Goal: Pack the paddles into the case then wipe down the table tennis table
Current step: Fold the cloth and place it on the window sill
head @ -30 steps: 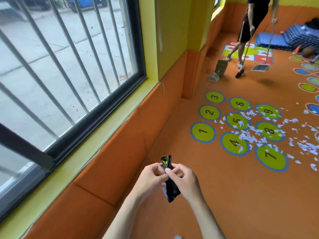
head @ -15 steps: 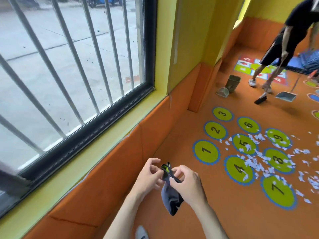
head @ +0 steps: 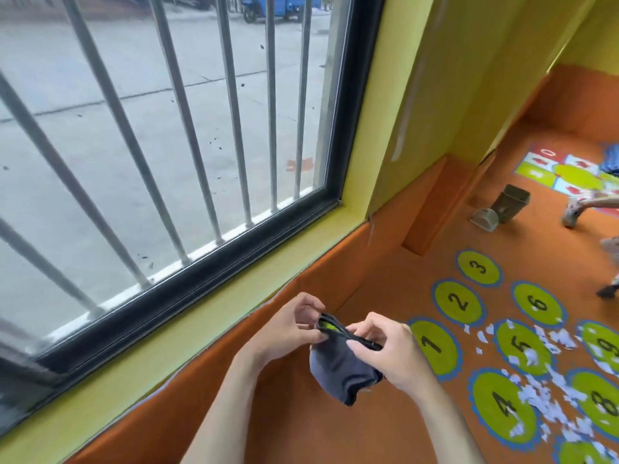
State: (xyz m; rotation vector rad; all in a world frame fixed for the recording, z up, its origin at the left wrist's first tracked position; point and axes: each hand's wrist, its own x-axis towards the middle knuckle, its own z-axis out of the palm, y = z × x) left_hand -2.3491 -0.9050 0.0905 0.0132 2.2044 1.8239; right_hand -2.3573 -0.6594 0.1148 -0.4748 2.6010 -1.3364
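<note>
Between the two hands, out in front of the chest, sits a dark fabric case [head: 341,366], its black rim parted and a flash of green lining showing inside. Left hand [head: 288,329] pinches the near-left edge of that opening, fingers curled; right hand [head: 392,349] grips the opposite rim, thumb on top. Left of the hands runs a barred window [head: 160,135] over orange wall padding [head: 234,406]. Right of them, numbered floor circles [head: 459,301] and scattered paper scraps [head: 542,396]
</note>
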